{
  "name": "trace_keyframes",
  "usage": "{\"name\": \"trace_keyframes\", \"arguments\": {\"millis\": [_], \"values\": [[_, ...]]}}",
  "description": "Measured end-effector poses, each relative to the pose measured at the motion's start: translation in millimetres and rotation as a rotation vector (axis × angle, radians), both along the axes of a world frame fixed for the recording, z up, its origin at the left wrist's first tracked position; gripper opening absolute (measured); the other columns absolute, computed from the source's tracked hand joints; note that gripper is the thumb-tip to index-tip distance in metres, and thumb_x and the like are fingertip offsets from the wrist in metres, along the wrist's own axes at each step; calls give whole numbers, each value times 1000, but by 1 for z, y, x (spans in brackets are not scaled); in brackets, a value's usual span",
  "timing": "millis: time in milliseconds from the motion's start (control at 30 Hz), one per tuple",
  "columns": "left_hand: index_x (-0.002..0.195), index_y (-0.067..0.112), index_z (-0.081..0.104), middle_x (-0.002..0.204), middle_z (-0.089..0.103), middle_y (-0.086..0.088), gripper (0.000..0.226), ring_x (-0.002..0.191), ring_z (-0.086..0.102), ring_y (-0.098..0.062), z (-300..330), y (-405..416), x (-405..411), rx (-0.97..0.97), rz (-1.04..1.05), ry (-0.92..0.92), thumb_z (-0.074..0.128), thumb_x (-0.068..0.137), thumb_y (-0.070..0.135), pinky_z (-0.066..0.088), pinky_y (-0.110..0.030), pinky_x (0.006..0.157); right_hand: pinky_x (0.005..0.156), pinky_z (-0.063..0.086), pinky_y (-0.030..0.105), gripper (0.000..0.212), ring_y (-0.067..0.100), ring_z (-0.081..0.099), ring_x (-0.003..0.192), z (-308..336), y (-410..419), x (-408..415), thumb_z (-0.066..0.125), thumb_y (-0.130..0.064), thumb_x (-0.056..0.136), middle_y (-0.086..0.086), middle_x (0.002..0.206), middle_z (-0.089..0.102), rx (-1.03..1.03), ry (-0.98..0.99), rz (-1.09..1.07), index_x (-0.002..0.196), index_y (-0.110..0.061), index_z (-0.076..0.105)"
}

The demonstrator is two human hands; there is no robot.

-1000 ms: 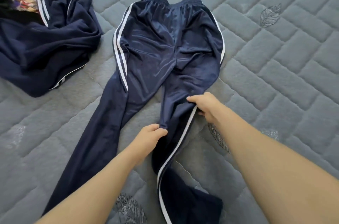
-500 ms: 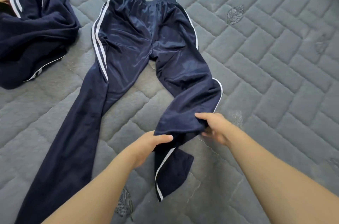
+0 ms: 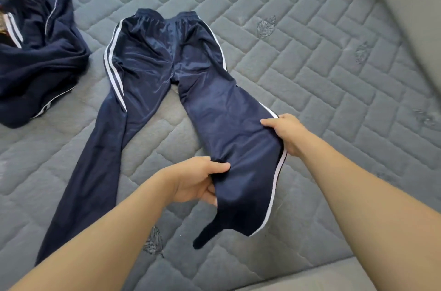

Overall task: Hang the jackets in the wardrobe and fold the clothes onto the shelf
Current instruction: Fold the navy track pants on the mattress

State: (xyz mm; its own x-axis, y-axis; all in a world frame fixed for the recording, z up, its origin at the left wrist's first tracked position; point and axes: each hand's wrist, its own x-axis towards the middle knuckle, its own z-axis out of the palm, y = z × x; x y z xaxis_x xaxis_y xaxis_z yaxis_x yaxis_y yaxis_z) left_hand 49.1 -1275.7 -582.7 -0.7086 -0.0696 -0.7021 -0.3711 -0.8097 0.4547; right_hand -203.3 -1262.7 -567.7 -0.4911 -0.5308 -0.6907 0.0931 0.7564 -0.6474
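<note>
While track pants (image 3: 152, 71) are lying on the mattress (image 3: 298, 71), left hand (image 3: 193, 183) and right hand (image 3: 285, 132) fingers are clamping one leg; jacket (image 3: 40, 69) at 10 o'clock.

Grey quilted mattress (image 3: 298, 57) with stitched brick pattern and leaf motifs. Navy track pants (image 3: 148, 59) with white side stripes spread flat on it, waistband at the far end. Crumpled navy striped jacket (image 3: 40, 69) heaped at far left.

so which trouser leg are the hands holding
The trouser leg on the right, gripped by the left hand and right hand; the other leg lies flat and untouched.
</note>
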Motion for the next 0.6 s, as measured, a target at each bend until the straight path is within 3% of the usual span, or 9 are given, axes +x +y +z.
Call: {"name": "trace_keyframes", "arguments": {"millis": [100, 233, 333, 400, 467, 600], "values": [[127, 19, 56, 112, 73, -6, 26, 94, 73, -27, -20, 11, -2, -74, 122, -228, 50, 103, 24, 60, -39, 66, 99, 50, 43, 64, 26, 58, 114, -11, 8, -3, 72, -32, 84, 7, 132, 53, -18, 124, -17, 138, -12, 43], [117, 20, 54, 109, 66, -4, 17, 93, 65, -24, -83, 32, 9, -227, 429, -553, 46, 102, 25, 55, -38, 76, 81, 42, 28, 75, 21, 48, 112, -60, 53, 26, 63, -29, 88, 9, 139, 46, 9, 27, -108, 151, -16, 24], [94, 17, 46, 92, 56, -8, 6, 76, 53, -24, -121, 51, 24, -405, 259, -731, 49, 98, 22, 42, -31, 65, 102, 39, 34, 85, 29, 43, 129, -107, 108, 65, 70, -30, 81, 11, 149, 35, 282, 63, -11, 151, -11, 25], [96, 18, 50, 86, 59, -4, 4, 69, 56, -20, -136, 63, 33, -427, 109, -683, 49, 98, 22, 42, -26, 55, 106, 35, 37, 80, 32, 38, 133, -131, 141, 88, 70, -40, 81, 12, 146, 34, 489, 233, 226, 145, -10, 33], [95, 18, 53, 84, 63, -2, 3, 65, 57, -18, -142, 70, 44, -486, 7, -645, 51, 96, 20, 42, -24, 50, 105, 37, 39, 56, 34, 41, 128, -141, 159, 99, 60, -42, 88, 13, 138, 47, 553, 348, 424, 133, -11, 47], [97, 18, 53, 98, 65, -6, 8, 87, 59, -24, -135, 72, 88, -752, -151, -737, 48, 91, 18, 47, -35, 75, 97, 43, 33, 38, 33, 55, 121, -129, 175, 114, 47, -25, 98, 16, 133, 57, 713, 253, 749, 128, -4, 56]]}}
